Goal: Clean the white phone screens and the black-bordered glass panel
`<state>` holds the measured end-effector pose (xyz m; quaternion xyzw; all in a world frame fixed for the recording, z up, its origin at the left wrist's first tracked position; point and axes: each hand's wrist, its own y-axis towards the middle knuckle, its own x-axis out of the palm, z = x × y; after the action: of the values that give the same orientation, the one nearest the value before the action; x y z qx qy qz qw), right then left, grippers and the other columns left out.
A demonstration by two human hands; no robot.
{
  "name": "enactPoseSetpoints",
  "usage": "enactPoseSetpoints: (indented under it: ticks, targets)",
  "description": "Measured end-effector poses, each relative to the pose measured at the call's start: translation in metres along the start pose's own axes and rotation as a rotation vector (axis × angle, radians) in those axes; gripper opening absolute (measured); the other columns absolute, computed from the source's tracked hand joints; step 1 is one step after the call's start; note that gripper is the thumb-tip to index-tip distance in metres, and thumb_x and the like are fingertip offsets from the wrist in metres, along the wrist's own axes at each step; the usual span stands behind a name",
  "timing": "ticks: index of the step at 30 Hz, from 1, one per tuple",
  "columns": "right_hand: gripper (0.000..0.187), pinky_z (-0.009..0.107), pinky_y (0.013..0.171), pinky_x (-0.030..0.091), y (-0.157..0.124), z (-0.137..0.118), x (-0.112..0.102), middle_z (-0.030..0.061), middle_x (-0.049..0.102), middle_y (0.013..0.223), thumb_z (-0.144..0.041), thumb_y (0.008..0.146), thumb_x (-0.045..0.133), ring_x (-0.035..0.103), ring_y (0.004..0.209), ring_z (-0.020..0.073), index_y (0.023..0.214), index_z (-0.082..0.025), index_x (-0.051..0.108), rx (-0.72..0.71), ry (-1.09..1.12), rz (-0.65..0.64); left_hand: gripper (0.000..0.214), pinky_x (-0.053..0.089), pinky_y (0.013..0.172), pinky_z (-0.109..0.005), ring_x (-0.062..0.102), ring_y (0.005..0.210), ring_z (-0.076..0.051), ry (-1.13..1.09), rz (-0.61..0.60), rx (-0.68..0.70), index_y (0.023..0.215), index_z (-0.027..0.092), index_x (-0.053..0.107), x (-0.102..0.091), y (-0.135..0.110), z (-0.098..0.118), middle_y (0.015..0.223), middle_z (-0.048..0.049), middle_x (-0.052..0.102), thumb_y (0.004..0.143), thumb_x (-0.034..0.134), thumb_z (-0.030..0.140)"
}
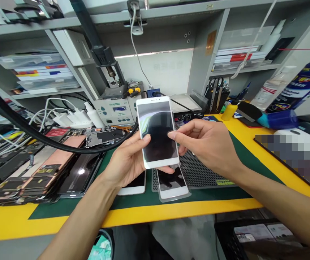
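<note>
My left hand [126, 159] cradles a white smartphone [157, 131] from below, its dark glass facing me and its thumb resting on the screen. My right hand [206, 144] reaches in from the right, with the index fingertip on the glass and the thumb beside the phone's right edge. Under the held phone lie a white phone [134, 186] and another white phone [172, 184] in a clear sleeve, partly hidden by it. A black perforated mat [209, 173] lies on the green bench mat [144, 202].
Several phone parts and screens [27, 173] are piled at left, and a black hose [49, 141] crosses above them. A soldering station [114, 112] stands behind. Scissors [216, 90], bottles and a spray can [298, 86] stand at right on the yellow bench [144, 218], below shelves.
</note>
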<state>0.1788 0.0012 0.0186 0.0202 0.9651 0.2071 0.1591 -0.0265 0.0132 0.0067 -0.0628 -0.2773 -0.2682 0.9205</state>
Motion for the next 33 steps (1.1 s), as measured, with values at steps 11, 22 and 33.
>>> enactPoseSetpoints:
  ticks: [11, 22, 33]
  targets:
    - [0.018, 0.025, 0.049, 0.054, 0.0009, -0.0015, 0.0016, -0.0005, 0.071, 0.057, -0.034, 0.081, 0.083, 0.066, 0.046, 0.0143, 0.072, -0.021, 0.074, -0.015, -0.062, 0.033, 0.03, 0.066, 0.073, -0.064, 0.072, 0.108, -0.039, -0.06, -0.037, 0.0, 0.128, 0.014, 0.061, -0.0014, -0.0007, -0.0015, 0.123, -0.0144, 0.071, 0.1, 0.049, 0.013]
    - [0.018, 0.03, 0.048, 0.054, 0.0007, -0.0023, 0.0014, -0.0003, 0.069, 0.053, -0.034, 0.083, 0.083, 0.066, 0.046, 0.0172, 0.07, -0.024, 0.074, -0.032, -0.091, 0.037, 0.027, 0.062, 0.079, -0.069, 0.071, 0.109, -0.041, -0.016, -0.086, 0.011, 0.125, 0.016, 0.06, -0.0052, -0.0013, -0.0014, 0.121, -0.0158, 0.071, 0.1, 0.051, 0.018]
    - [0.019, 0.029, 0.049, 0.055, 0.0013, -0.003, 0.0016, 0.0006, 0.07, 0.056, -0.036, 0.083, 0.083, 0.066, 0.046, 0.0164, 0.072, -0.023, 0.075, -0.004, -0.093, 0.042, 0.026, 0.065, 0.074, -0.061, 0.071, 0.107, -0.038, -0.003, -0.064, 0.016, 0.123, 0.015, 0.064, -0.0046, -0.002, -0.0008, 0.119, -0.0147, 0.07, 0.101, 0.051, 0.017]
